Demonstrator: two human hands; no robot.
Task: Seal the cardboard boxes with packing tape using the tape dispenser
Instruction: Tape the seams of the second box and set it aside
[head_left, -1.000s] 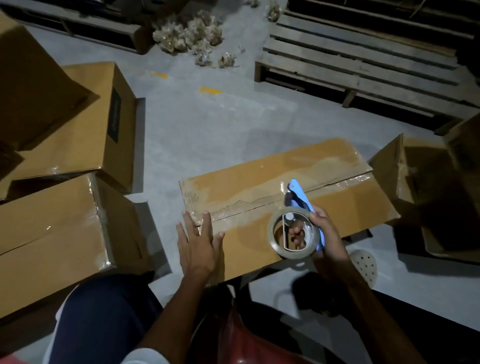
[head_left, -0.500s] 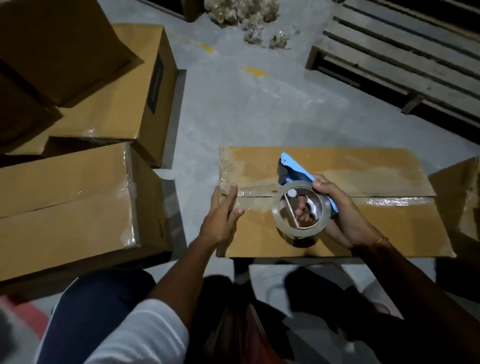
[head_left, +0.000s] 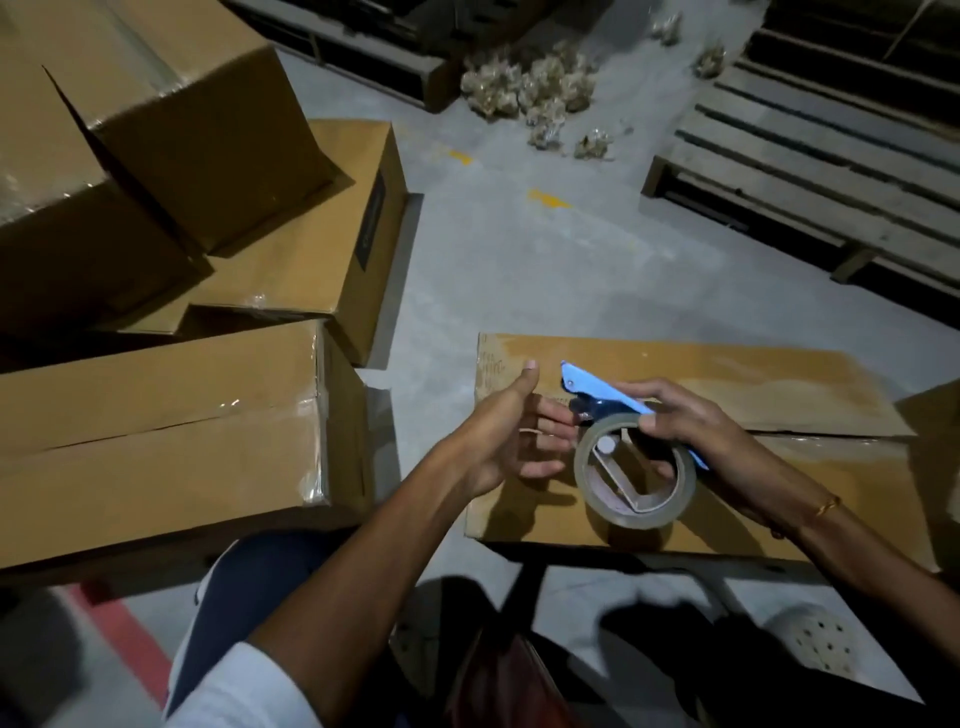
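A long flat cardboard box (head_left: 779, 384) lies in front of me with tape along its centre seam. My right hand (head_left: 691, 421) grips a blue tape dispenser (head_left: 605, 389) carrying a roll of clear tape (head_left: 636, 475), held just above the box's left half. My left hand (head_left: 511, 434) is lifted off the box, palm turned toward the dispenser, fingers relaxed and reaching to its front end by the blade. Whether those fingertips touch the tape end cannot be told.
Taped cardboard boxes (head_left: 156, 426) are stacked at my left, with larger ones (head_left: 197, 119) behind. A wooden pallet (head_left: 821, 171) lies at the far right and crumpled plastic wads (head_left: 530, 88) on the grey floor. Another box edge (head_left: 935, 431) shows at right. My knee (head_left: 249, 582) is below.
My left hand has lifted off the box's left end and turned toward the dispenser's front. The dispenser has moved slightly left toward the box's end. The camera view shifted.
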